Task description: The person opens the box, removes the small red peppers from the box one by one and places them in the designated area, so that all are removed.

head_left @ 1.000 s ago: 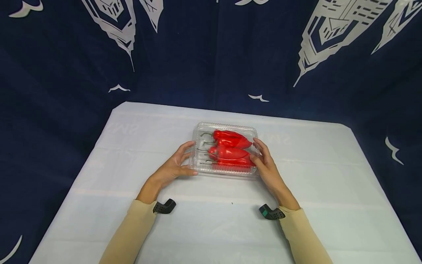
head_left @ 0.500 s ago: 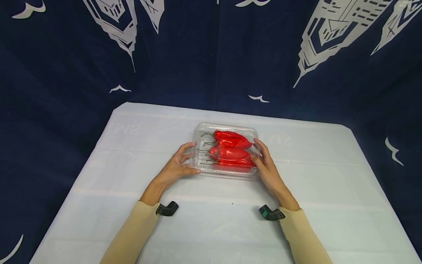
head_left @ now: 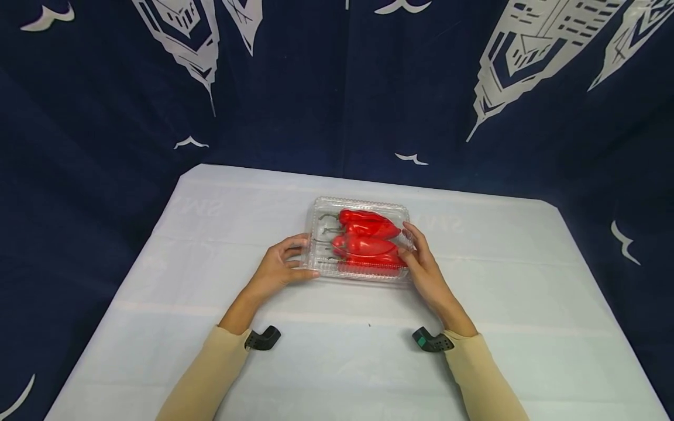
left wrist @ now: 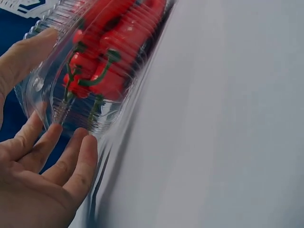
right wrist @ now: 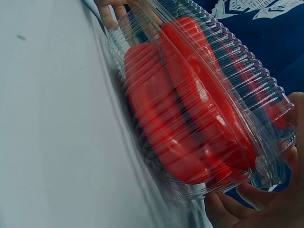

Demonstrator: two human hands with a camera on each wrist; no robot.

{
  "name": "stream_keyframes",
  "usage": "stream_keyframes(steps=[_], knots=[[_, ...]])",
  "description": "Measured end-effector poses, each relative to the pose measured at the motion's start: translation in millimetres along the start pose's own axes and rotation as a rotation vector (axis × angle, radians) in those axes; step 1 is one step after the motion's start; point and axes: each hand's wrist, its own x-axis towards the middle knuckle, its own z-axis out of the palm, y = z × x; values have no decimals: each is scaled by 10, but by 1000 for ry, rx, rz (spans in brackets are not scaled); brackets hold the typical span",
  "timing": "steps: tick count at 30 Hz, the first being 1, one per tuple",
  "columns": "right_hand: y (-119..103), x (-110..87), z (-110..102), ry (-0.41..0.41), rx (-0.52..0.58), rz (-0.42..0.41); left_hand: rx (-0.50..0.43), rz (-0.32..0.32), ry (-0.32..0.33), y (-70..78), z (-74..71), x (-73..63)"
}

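A clear plastic clamshell container (head_left: 363,273) with a ridged rim is in the middle of the head view, lid down. Several long red peppers (head_left: 368,245) lie inside, green stems towards the left. My left hand (head_left: 275,270) holds the container's left end, thumb at the near corner and fingers along the side; in the left wrist view its fingertips (left wrist: 88,142) touch the ribbed wall. At the right end my right hand (head_left: 427,270) grips the container, thumb on the near corner and fingers at the side. Whether the base rests fully on the table is unclear.
A white cloth covers the table (head_left: 337,362), and a small dark speck lies on it in front of the container. Behind the table hangs a dark blue curtain (head_left: 295,105) with pale printed shapes.
The left hand has shifted slightly along the container's left end, with its fingers a little nearer to me. The right hand and the container look nearly unmoved.
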Motion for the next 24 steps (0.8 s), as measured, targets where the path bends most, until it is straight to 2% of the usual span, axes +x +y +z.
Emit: stream_keyframes(steps=[3,7,10,18,24], knots=[[9,-2,-4,3,-1,-2,67,-8,33,30,32,-46],[14,-1,-11,6,-8,-3,110,-32,33,70,94,-99],[14,1,-13,8,-9,-3,105,-34,20,90,138,-111],[27,3,-4,6,8,2,75,-26,54,68,165,-100],[26,9,-3,9,15,-2,89,23,102,83,182,-111]])
